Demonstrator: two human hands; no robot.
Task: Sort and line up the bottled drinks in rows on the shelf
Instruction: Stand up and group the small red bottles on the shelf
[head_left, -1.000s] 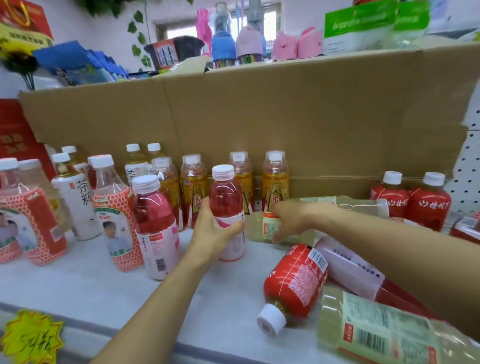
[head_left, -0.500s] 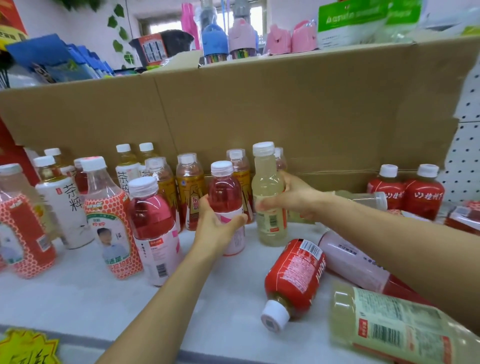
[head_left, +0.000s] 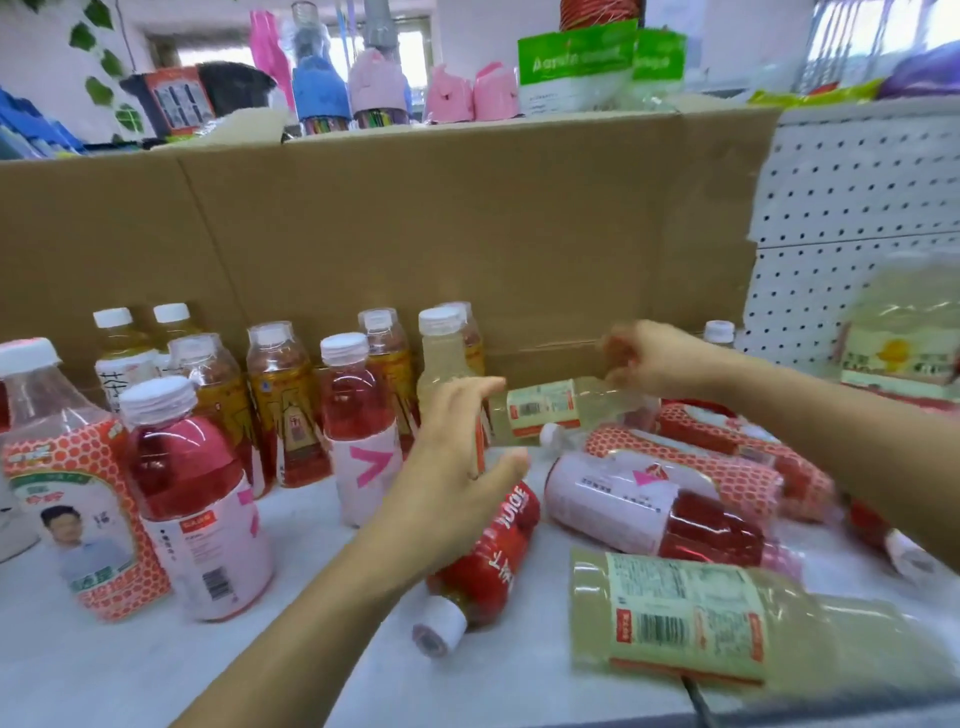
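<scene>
Pale-yellow clear plastic drink bottle (head_left: 545, 410) held tilted above white shelf (head_left: 104, 670), cap end low-left, base end clamped in curled right hand (head_left: 652, 358), left hand (head_left: 457, 447) spread loosely beside cap end, contact not discernible.

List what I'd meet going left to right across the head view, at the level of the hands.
Honeycomb-label bottle → front pink-label red drink → rear pink-label red drink → left hand → pale bottle, lying sideways → right hand gripping it → pegboard.
</scene>
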